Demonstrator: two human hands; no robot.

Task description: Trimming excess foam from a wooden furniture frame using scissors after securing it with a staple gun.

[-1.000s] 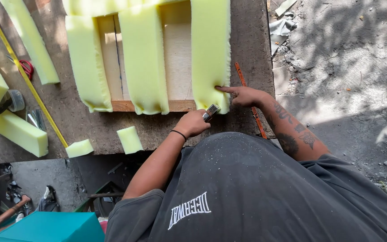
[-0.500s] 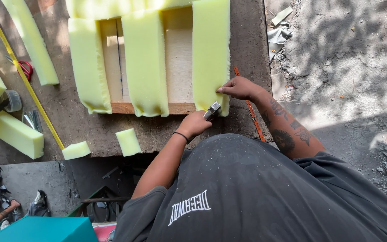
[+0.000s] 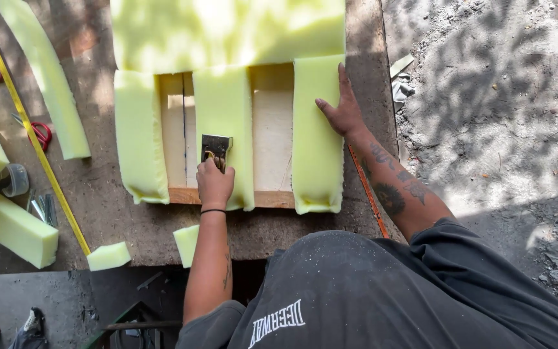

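Note:
A wooden frame (image 3: 272, 139) lies on a rough brown work board (image 3: 98, 194), wrapped in yellow-green foam: a wide sheet (image 3: 227, 32) across the top and three strips hanging over the near rail. My left hand (image 3: 214, 184) grips a metal staple gun (image 3: 216, 148) pressed onto the middle foam strip (image 3: 224, 110). My right hand (image 3: 338, 110) lies flat, fingers spread, on the right foam strip (image 3: 314, 148), holding it down.
Loose foam offcuts (image 3: 108, 256) and a thick foam block (image 3: 11, 229) lie at the left. A yellow tape measure (image 3: 30, 129), red-handled scissors (image 3: 37, 132) and a tape roll (image 3: 11, 181) are there too. Bare dirt ground (image 3: 485, 97) lies to the right.
My left hand moved the staple gun from the frame's near right corner up onto the middle strip. My right hand shifted up and flattened on the right strip.

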